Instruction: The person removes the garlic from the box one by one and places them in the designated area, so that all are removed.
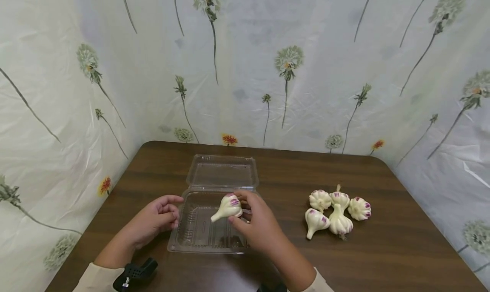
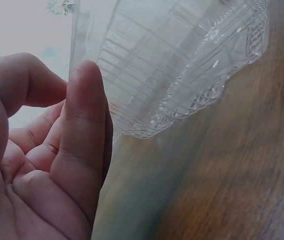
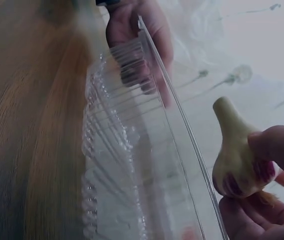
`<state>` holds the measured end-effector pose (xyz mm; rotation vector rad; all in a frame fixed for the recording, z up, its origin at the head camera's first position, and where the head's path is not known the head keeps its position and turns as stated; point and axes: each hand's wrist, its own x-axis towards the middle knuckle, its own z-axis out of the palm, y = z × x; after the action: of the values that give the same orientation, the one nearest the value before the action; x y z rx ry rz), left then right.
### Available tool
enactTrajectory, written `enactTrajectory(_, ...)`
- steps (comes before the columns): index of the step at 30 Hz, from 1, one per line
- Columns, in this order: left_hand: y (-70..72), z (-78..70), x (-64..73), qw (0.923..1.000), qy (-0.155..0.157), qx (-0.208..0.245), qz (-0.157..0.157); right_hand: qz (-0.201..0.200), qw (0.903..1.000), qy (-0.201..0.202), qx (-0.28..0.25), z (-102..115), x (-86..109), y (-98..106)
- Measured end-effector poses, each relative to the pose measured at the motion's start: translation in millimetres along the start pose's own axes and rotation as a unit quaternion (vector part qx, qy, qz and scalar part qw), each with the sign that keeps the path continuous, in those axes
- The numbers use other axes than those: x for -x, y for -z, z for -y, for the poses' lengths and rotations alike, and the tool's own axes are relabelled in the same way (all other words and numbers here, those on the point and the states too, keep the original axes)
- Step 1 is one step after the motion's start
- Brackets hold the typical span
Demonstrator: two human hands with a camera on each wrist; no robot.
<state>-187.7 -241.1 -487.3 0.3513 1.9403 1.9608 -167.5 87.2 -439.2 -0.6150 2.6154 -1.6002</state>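
Observation:
My right hand (image 1: 260,221) holds a white garlic bulb (image 1: 227,207) with purple patches between thumb and fingers, above the clear plastic clamshell box (image 1: 199,247). The bulb's stem points left in the head view; the right wrist view shows the thumb on one side of the garlic bulb (image 3: 241,155). The box stands with its lid (image 1: 223,173) folded back on the table. My left hand (image 1: 157,217) is at the box's left rim, index finger stretched toward it and the other fingers loosely bent. Whether it touches the rim is hard to tell.
Several more garlic bulbs (image 1: 340,220) lie in a cluster on the brown wooden table (image 1: 287,177), right of the box. Behind and beside the table hangs a pale curtain (image 1: 245,70) with a dandelion print. A black wrist device (image 1: 139,275) sits at the left cuff.

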Motion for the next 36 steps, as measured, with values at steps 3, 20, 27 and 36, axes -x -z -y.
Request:
enactTrajectory(3,-0.4,-0.9,1.4,1.0,0.001,0.0,-0.002,-0.015,0.9999,-0.004,-0.003,-0.7,3.7,3.4)
enactTrajectory(20,-0.9,-1.6,0.7,1.0,-0.001,0.007,0.001,-0.099,0.9949,-0.001,-0.021,-17.3,21.6,18.0)
enactTrajectory(27,-0.8,-0.7,0.9,1.0,0.002,0.006,0.0,-0.126,0.992,-0.001,-0.015,-20.5,25.4,24.8)
enactTrajectory(36,-0.6,-0.5,0.1,1.0,0.005,0.005,-0.003,-0.148,0.9889,-0.014,0.002,-27.6,32.3,33.2)
